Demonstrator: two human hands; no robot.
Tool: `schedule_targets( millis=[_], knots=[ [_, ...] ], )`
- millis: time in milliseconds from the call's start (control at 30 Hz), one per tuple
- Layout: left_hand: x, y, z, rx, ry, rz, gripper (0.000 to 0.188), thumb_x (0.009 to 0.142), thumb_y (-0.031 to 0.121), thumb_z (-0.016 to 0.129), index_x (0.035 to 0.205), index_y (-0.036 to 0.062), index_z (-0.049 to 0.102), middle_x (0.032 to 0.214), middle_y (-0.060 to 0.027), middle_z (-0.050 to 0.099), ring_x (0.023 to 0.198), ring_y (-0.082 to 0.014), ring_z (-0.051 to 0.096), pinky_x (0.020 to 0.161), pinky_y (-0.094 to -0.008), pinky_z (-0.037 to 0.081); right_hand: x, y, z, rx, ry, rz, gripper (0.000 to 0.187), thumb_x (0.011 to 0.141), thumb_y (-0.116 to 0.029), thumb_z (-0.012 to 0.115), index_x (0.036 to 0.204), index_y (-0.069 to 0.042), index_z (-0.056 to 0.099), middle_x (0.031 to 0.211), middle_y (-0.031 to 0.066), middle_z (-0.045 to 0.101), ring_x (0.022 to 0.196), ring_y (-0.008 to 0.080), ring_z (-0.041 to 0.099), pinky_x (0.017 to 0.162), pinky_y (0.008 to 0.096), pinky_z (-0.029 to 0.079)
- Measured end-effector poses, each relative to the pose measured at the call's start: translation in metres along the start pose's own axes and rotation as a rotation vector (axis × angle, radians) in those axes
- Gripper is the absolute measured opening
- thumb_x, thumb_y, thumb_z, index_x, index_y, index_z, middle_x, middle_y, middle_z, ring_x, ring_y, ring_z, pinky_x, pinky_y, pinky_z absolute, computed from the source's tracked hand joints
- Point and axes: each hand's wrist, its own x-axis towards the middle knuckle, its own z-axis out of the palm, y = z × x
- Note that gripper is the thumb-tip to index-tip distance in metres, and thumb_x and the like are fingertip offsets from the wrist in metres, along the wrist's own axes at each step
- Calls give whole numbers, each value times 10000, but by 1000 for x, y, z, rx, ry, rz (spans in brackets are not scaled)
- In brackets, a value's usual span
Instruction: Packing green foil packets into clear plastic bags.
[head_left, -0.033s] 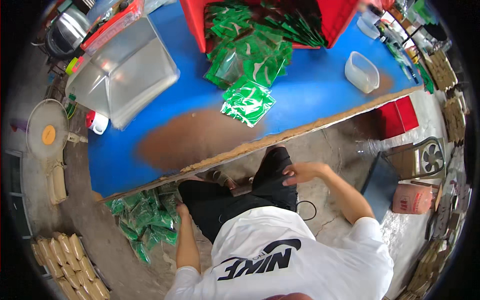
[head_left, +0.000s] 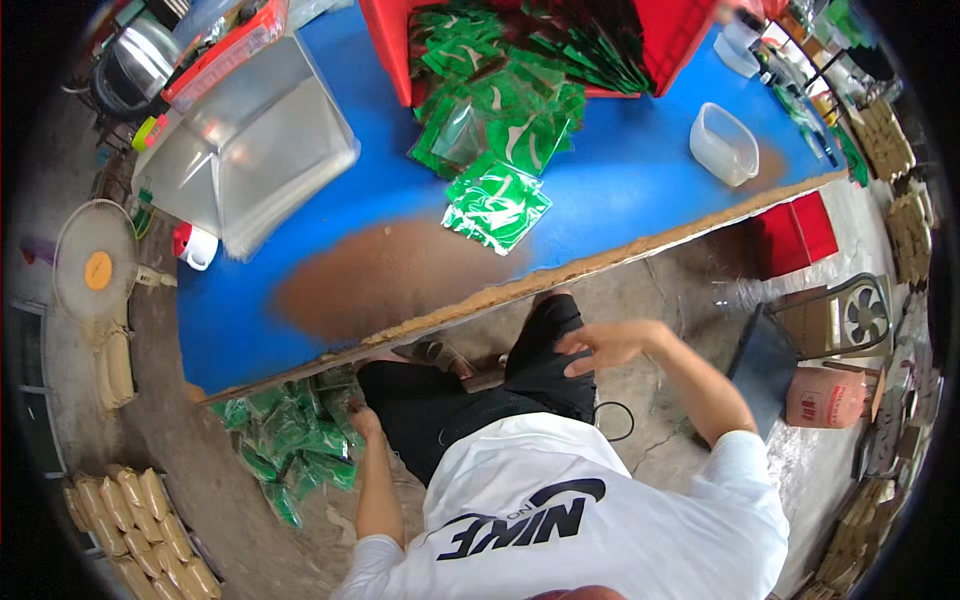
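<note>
My right hand (head_left: 603, 348) hovers by my right knee, below the table edge, its fingers stretched apart and nothing in them. Beside my left thigh hangs my left hand (head_left: 364, 418), close to a heap of green plastic packets (head_left: 300, 440) on the floor. Its fingers are too small and partly turned away to read. On the blue table in front of me, a shiny green square packet (head_left: 497, 203) lies at the near end of a spread of similar green packets (head_left: 530, 125). These spill out of a red bin (head_left: 388, 45) lying open towards me.
A clear shallow tray (head_left: 290, 150) stands at the table's left, beside a red-and-white cup (head_left: 195, 246). A translucent tub (head_left: 724, 145) sits on the right. The worn table edge (head_left: 520, 285) runs before my knees. A chair (head_left: 760, 370) and red box (head_left: 800, 235) stand right.
My right hand has shifted slightly left, with its fingers spread a little wider. My left hand has risen slightly beside my thigh. The packets and containers stay put.
</note>
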Motion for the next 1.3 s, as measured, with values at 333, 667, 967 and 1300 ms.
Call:
schedule_targets(
  millis=[333, 667, 967, 1300],
  knots=[
    [-234, 174, -12, -125, -745, 735, 307, 1027, 221, 526, 1080, -38, 682, 975, -152, 711, 819, -211, 696, 803, -320, 526, 85, -25, -236, -1185, 1225, -309, 1046, 637, -816, 665, 1509, -310, 388, 1558, 170, 325, 1440, 433, 268, 1153, 628, 204],
    [-261, 209, -26, -138, -928, 509, 292, 995, 190, 575, 985, -50, 740, 969, -87, 742, 862, -133, 652, 807, -284, 514, 177, -41, -146, -589, 1547, 233, 1097, 677, -897, 521, 1508, -191, 403, 1539, 271, 289, 1421, 529, 198, 1072, 764, 118],
    [-277, 258, -16, -681, -891, 134, 401, 1016, 356, 574, 762, 46, 587, 827, -79, 658, 825, -187, 671, 764, -326, 532, 123, -100, -74, -845, 1211, -405, 787, 937, -618, 496, 1474, -50, 406, 1508, 204, 401, 1447, 426, 266, 1165, 633, 175],
    [-264, 275, -15, -881, -868, 51, 250, 929, 93, 676, 1161, 24, 614, 1075, -68, 688, 937, -171, 684, 808, -323, 583, 131, -108, -4, -575, 551, -788, 631, 964, -502, 515, 1364, -14, 522, 1496, 217, 413, 1433, 416, 303, 1174, 579, 211]
  ],
)
